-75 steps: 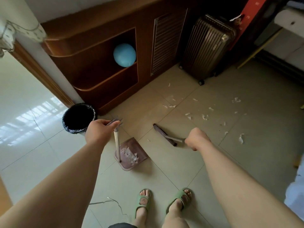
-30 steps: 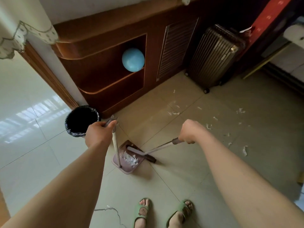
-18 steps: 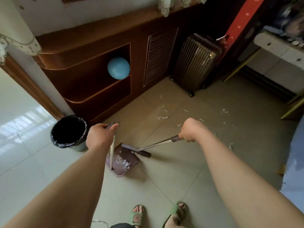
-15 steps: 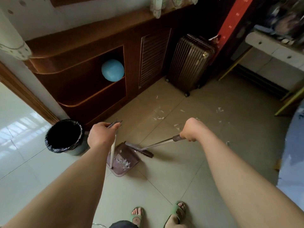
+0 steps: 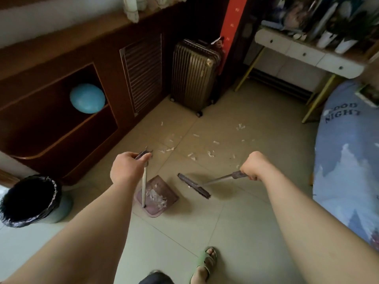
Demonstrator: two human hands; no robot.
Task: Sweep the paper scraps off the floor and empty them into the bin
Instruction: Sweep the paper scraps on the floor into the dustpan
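Note:
My left hand (image 5: 127,168) grips the top of the dustpan's upright white handle (image 5: 144,187). The mauve dustpan (image 5: 156,196) sits flat on the tiled floor with a heap of white paper scraps in it. My right hand (image 5: 253,165) grips the handle of the broom, whose dark head (image 5: 193,185) hovers or rests just right of the pan's mouth. Several loose paper scraps (image 5: 207,147) lie scattered on the tiles beyond both hands. The bin (image 5: 30,201), lined with a black bag, stands at the far left.
A dark wooden cabinet (image 5: 61,111) with a blue ball (image 5: 87,98) runs along the back left. A ribbed suitcase (image 5: 194,72) stands behind the scraps. A bed with a blue cover (image 5: 346,160) fills the right side; a white drawer table (image 5: 307,52) is at back right.
The broom head has pulled away from the dustpan to its right. My view has swung right, so the bin now sits at the left edge and the bed has come into sight.

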